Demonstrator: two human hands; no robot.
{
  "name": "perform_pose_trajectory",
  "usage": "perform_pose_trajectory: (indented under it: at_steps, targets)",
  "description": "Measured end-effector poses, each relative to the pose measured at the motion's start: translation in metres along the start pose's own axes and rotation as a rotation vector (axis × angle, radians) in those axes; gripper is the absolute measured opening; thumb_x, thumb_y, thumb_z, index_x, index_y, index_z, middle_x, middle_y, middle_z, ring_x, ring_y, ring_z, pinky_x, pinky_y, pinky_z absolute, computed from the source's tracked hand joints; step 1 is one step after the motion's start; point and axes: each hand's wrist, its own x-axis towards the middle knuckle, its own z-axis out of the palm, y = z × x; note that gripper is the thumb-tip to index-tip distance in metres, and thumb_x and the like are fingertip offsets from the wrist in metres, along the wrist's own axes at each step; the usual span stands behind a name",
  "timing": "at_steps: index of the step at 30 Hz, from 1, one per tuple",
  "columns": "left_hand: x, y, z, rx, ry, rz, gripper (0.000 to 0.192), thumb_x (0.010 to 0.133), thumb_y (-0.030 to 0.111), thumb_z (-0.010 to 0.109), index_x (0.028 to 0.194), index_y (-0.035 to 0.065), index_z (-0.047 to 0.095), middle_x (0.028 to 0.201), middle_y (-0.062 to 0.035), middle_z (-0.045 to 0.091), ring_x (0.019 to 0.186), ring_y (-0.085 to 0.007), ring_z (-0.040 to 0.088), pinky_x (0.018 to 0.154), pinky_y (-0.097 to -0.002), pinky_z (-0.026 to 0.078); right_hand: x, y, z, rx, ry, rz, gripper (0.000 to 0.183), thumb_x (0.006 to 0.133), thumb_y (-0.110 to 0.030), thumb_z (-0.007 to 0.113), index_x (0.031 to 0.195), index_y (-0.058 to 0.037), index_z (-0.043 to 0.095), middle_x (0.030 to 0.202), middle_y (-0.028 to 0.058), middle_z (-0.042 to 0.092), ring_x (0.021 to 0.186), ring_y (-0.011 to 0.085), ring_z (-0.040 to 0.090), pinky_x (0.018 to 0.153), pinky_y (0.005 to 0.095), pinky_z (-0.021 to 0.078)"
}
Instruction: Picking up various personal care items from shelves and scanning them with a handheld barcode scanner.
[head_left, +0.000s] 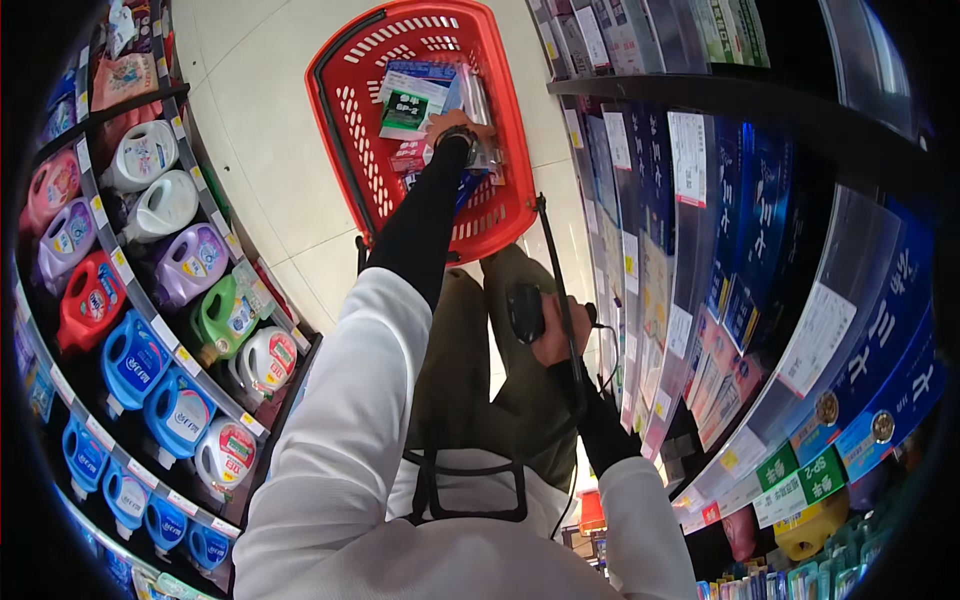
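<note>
My left hand (457, 127) reaches down inside a red plastic shopping basket (517, 127). It lies over several toothpaste-like cartons, touching them; its fingers are partly hidden, so a grip cannot be made out. Beside it are a white-and-green carton (409, 111), a pink carton (409, 154) and clear plastic packaging (474, 94). My right hand (559, 330), low by my right leg, is closed around a black handheld device (526, 311) with a thin cable. The basket's black handle bar (559, 277) crosses in front of that hand.
Shelves of laundry detergent bottles (139, 352) line the left side. At right, shelves hold blue toothpaste cartons (765, 202) behind clear price-label rails (686, 247). Pale floor tiles (255, 150) run between. A black strap frame (472, 491) sits at my waist.
</note>
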Motion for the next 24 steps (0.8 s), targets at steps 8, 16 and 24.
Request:
perform_pose_trajectory:
  at_steps: [8, 16, 24]
  targets:
    - [0.001, -0.033, -0.015, -0.310, 0.189, -0.007, 0.061, 0.060, 0.051, 0.072, 0.088, -0.0036, 0.068, 0.082, -0.0202, 0.067, 0.078, -0.0315, 0.067, 0.070, -0.0397, 0.054, 0.002, 0.002, 0.005, -0.066, -0.116, -0.018, 0.032, 0.067, -0.011, 0.059, 0.099, -0.0047, 0.061, 0.080, 0.0113, 0.058, 0.072, 0.0302, 0.055, 0.059, 0.0415, 0.0394]
    - [-0.011, -0.148, -0.010, -0.405, 0.021, 0.260, 0.067, 0.058, 0.051, 0.070, 0.095, -0.0047, 0.064, 0.091, -0.0229, 0.065, 0.085, -0.0331, 0.065, 0.077, -0.0372, 0.051, 0.006, -0.008, 0.000, -0.034, -0.148, 0.059, 0.032, 0.063, -0.012, 0.060, 0.094, -0.0089, 0.062, 0.078, 0.0092, 0.057, 0.074, 0.0316, 0.055, 0.063, 0.0430, 0.0401]
    - [0.001, -0.106, -0.050, 0.267, -0.163, 0.568, 0.047, 0.066, 0.035, 0.064, 0.101, 0.0041, 0.062, 0.094, -0.0227, 0.064, 0.088, -0.0347, 0.064, 0.077, -0.0416, 0.051, -0.001, -0.010, 0.000, -0.045, -0.146, 0.101, 0.031, 0.062, -0.009, 0.060, 0.093, -0.0075, 0.061, 0.082, 0.0109, 0.056, 0.078, 0.0324, 0.055, 0.066, 0.0436, 0.0412]
